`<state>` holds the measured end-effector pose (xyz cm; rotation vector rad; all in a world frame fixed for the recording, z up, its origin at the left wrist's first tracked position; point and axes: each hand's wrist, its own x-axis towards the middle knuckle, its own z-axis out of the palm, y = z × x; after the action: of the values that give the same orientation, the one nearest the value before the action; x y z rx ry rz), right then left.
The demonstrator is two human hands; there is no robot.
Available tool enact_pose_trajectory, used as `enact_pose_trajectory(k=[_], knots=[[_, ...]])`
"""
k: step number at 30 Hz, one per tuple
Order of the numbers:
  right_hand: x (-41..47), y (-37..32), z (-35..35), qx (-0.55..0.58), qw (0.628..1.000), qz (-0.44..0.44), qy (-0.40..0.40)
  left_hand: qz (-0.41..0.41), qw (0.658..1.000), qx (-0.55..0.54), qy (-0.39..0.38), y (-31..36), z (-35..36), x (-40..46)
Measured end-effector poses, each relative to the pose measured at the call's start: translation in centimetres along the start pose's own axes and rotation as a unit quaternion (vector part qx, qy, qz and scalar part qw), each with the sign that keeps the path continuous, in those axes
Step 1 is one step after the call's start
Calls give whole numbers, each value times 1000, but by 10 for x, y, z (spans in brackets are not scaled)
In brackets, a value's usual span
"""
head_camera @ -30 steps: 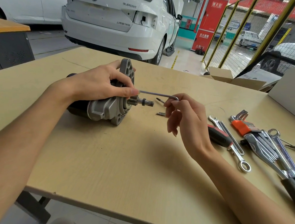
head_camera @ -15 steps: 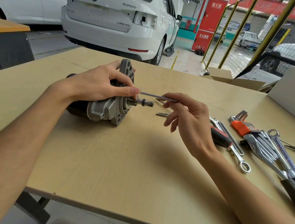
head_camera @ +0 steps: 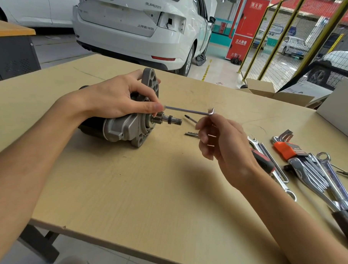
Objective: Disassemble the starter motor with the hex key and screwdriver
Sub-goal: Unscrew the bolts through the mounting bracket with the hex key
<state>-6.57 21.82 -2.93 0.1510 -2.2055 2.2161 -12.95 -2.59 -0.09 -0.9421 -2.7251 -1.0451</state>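
The starter motor lies on its side on the wooden table, pinion shaft pointing right. My left hand grips its housing from above, thumb tip by the flange. A silver hex key sticks out to the right from the flange beside that thumb, its short bent end turned up. My right hand hangs just under that bend with loosely curled fingers; no finger wraps the key. The screwdriver, red and black handled, lies behind my right hand, its tip towards the shaft.
Two loose long bolts lie right of the shaft. An orange hex key set, spanners and a combination wrench crowd the table's right side. Cardboard boxes sit at the far right edge; a white car stands behind.
My right hand has turned the hex key so its bent end now points up, then loosened its pinch and dropped slightly below it. The left hand and motor have stayed put.
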Motion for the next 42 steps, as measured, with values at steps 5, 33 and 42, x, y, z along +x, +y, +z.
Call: enact_pose_trajectory(k=[5, 33, 42], knots=[[2, 0, 0, 61, 996, 47, -54, 7, 1000, -5, -6, -1, 0, 0], [1, -6, -2, 96, 989, -10, -114, -23, 1000, -11, -7, 1, 1, 1], [0, -1, 0, 73, 992, -47, -86, -10, 1000, -7, 0, 1, 1, 1]])
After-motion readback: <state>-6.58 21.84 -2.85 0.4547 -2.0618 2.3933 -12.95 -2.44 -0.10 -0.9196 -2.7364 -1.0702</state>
